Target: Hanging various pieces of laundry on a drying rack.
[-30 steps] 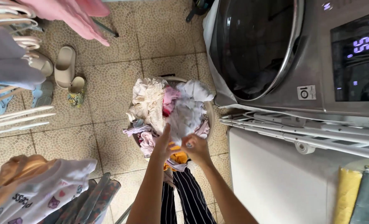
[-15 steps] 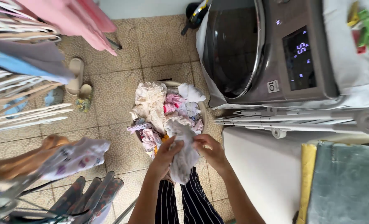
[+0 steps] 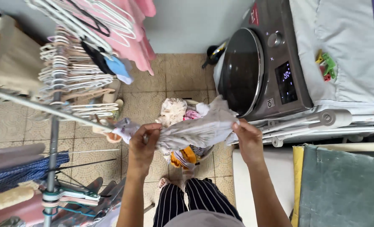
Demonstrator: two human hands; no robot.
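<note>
Both hands up at chest height now, pale grey garment (image 3: 195, 131) stretched flat between them. Left hand (image 3: 144, 142) fingers closed on the garment's left end, right hand (image 3: 246, 135) pinching its right end; hands well apart. Half a second ago they were close together, low over the laundry basket (image 3: 206, 152), with the same cloth hanging bunched and vertical; a second ago both were still digging in the pile. Garment has gone from crumpled to spread out, roughly horizontal, slightly higher on the right, and now hides the middle of the basket. Basket is on the tiled floor (image 3: 174, 71) behind the cloth, cream laundry (image 3: 172, 110) and pink pieces showing above it, yellow item (image 3: 186, 155) below. View has tilted up since before: the grey wall, more of the clothes rack (image 3: 54, 109) with its empty hangers (image 3: 69, 69), and pink clothes (image 3: 132, 38) at top are in view. Washing machine (image 3: 258, 71) at right looks smaller and farther, cloth cover and coloured pegs (image 3: 326, 66) on top. Grey-green towel (image 3: 342, 185) bottom right. Striped trousers (image 3: 195, 201) at the bottom, directly under the garment.
</note>
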